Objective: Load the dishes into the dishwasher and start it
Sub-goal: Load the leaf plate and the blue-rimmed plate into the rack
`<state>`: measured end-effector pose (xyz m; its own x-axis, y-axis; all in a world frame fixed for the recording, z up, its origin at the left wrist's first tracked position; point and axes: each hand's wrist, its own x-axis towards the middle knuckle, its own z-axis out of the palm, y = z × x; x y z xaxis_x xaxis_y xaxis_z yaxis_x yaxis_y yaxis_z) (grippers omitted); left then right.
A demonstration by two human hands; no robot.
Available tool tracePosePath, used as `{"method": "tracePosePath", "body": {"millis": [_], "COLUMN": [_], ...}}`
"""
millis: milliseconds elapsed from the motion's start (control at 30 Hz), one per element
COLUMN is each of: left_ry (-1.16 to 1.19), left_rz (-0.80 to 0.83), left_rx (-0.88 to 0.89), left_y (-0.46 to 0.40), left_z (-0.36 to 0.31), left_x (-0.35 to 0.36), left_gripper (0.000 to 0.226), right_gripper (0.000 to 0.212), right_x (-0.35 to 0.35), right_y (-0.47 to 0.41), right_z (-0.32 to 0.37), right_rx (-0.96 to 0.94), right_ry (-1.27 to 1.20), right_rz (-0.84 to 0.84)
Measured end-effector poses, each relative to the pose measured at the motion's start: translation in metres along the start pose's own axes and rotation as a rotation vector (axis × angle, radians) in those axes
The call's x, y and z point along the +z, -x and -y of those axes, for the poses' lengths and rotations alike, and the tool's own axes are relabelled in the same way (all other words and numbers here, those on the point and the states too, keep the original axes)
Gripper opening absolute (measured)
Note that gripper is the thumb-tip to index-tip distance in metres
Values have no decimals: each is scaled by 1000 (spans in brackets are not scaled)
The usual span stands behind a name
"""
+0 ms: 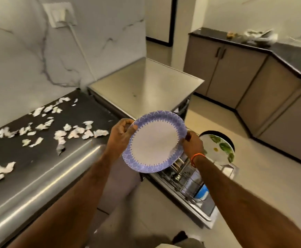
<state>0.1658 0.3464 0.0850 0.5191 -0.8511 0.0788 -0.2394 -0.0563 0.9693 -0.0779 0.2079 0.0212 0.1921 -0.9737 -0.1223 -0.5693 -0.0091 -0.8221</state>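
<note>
We note a dark counter [85,111] on the left, strewn with torn, crumpled white paper scraps [78,131], with a brushed steel front edge [44,181] below it. Behind it stands a marble-veined wall [20,56] carrying a white socket plate [60,14] with a white cord [80,49] running down from it. Across the pale tiled floor [253,169] we see grey cabinets [235,72] under a black countertop [289,54], where blurred items lie, possibly a bag [260,35].

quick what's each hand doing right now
Left hand: grips the left rim of the blue-rimmed plate.
Right hand: grips the same plate's right rim.
</note>
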Motion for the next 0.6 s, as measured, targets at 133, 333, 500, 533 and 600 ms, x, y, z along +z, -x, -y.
{"method": "tracePosePath", "body": {"millis": [133,333,500,533,600], "left_ry": [-32,-197,-413,-436,-495], "left_rz": [147,388,545,566,640], "left_rx": [16,76,111,118,137], "left_y": [-29,-66,-81,-87,-101], "left_z": [-8,-1,16,20,29], "left_x": [70,175,244,255,277], "left_gripper": [14,8,8,9,11], "right_gripper": [16,16,18,16,17], "right_x": [-48,-103,-120,-120,-120], "right_y": [-21,-53,-51,-53,-57], "right_z": [-39,-108,-148,-157,-174], "right_rx": [-11,-25,-40,-29,22], "right_ry": [150,265,309,322,336], "right_rz": [-76,-47,4,3,-25]}}
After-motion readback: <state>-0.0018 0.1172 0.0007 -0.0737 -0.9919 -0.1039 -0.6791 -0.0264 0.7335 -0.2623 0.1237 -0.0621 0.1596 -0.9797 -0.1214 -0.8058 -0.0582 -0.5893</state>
